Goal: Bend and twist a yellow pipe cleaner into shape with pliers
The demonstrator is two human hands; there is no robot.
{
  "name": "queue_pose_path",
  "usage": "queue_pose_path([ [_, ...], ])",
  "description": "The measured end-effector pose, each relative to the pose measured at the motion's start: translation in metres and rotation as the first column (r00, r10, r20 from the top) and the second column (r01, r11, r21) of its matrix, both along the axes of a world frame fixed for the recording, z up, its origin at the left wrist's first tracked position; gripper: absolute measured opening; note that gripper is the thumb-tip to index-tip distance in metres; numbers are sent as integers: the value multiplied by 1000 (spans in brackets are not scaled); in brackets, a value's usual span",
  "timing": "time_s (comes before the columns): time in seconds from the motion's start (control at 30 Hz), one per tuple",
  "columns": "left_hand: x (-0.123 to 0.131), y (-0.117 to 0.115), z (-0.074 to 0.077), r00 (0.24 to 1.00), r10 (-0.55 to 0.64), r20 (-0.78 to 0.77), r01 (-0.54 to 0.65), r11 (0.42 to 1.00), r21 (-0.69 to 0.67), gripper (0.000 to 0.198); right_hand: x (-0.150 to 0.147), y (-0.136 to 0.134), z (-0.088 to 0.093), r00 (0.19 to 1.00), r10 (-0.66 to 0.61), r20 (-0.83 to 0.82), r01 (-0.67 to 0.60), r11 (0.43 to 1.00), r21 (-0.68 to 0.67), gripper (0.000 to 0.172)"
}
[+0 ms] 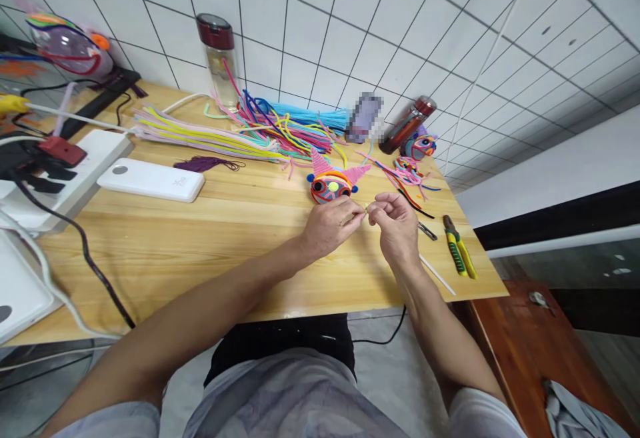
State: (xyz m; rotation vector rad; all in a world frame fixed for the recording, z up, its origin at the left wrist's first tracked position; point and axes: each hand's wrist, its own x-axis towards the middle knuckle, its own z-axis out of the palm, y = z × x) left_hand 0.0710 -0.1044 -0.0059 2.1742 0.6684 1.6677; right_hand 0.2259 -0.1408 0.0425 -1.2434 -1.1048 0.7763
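Both my hands meet above the table, fingertips almost touching. A tiny pale yellow-green piece [367, 207], perhaps a bit of pipe cleaner, shows between them. My left hand [331, 226] is closed in a pinch at it. On the other side my right hand [396, 225] pinches at the same piece, thumb against forefinger. Just behind my left hand sits a colourful pipe-cleaner animal face [332, 185] with pink pointed ears, black eyes and a yellow nose; my fingers cover its lower edge.
Pipe-cleaner bundles [200, 134] lie along the back, near a glass bottle [218, 58] and a red flask [409, 123]. Pliers [460, 248] and a white stick [437, 275] are at right. A power bank [150, 179] and power strip [95, 158] occupy the left.
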Motion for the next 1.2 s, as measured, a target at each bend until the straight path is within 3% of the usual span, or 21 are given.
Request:
queue_pose_path([
  [0.17, -3, 1, -2, 1000, -14, -2, 14, 998, 58, 14, -6, 0, -1, 1000, -12, -1, 12, 1000, 16, 28],
  [0.37, -4, 1, -5, 998, -35, -53, 35, 999, -3, 18, -3, 0, 1, 1000, 7, 29, -6, 1000, -19, 28],
  [0.43, -5, 1, -4, 999, -35, -34, 33, 997, -65, 9, -1, 0, 2, 1000, 10, 24, -9, 999, -39, 29],
  [0.5, -7, 2, -2, 999, -48, 1, 47, 982, -185, 16, 1, 1, 3, 999, 27, 36, -25, 998, -52, 30],
  [0.57, -8, 5, 1, 993, -106, 59, 119, 936, -331, 22, 2, 1, 3, 997, 52, 54, -48, 997, -66, 30],
  [0.63, -8, 8, 4, 970, -200, 138, 242, 862, -446, 15, 2, 1, 2, 996, 68, 62, -63, 995, -78, 30],
  [0.73, -6, 14, 3, 922, -299, 246, 386, 756, -528, 18, 1, 1, -1, 994, 76, 72, -69, 993, -91, 29],
  [0.9, -3, 19, -3, 887, -276, 369, 458, 617, -640, 23, 1, 0, -2, 995, 76, 71, -70, 994, -89, 28],
  [0.97, -5, 19, -3, 902, -215, 375, 418, 650, -634, 29, 1, -1, 0, 995, 74, 67, -67, 994, -89, 28],
  [1.03, -8, 19, 0, 923, -200, 329, 364, 729, -579, 32, 1, 0, 1, 996, 69, 61, -63, 994, -91, 29],
  [1.13, -14, 18, 6, 955, -234, 184, 293, 840, -456, 21, 1, 1, 3, 997, 60, 52, -55, 995, -83, 29],
  [1.2, -17, 18, 9, 972, -229, 58, 235, 908, -348, 31, 1, 3, 3, 997, 51, 65, -47, 997, -65, 30],
])
